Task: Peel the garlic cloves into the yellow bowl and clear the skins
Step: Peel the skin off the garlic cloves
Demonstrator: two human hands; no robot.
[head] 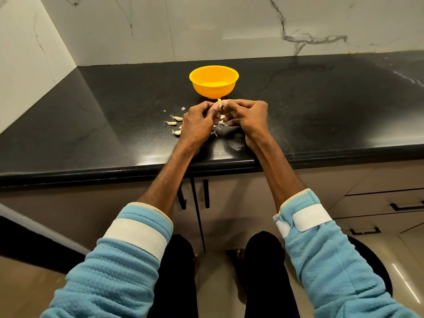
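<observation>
Head view | left hand [197,125] and right hand [247,115] pinch garlic clove [219,103] | yellow bowl [213,81] just behind | skins [175,121] on countertop [321,106]

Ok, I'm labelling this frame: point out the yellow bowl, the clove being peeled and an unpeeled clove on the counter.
yellow bowl [213,91]: head view, front outer wall.
clove being peeled [219,103]: head view, its bare upper tip.
unpeeled clove [177,132]: head view, middle of its body.

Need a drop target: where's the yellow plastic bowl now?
Head view: the round yellow plastic bowl stands mid-frame on the black stone countertop, just beyond the left hand and right hand pinching a garlic clove.
</observation>
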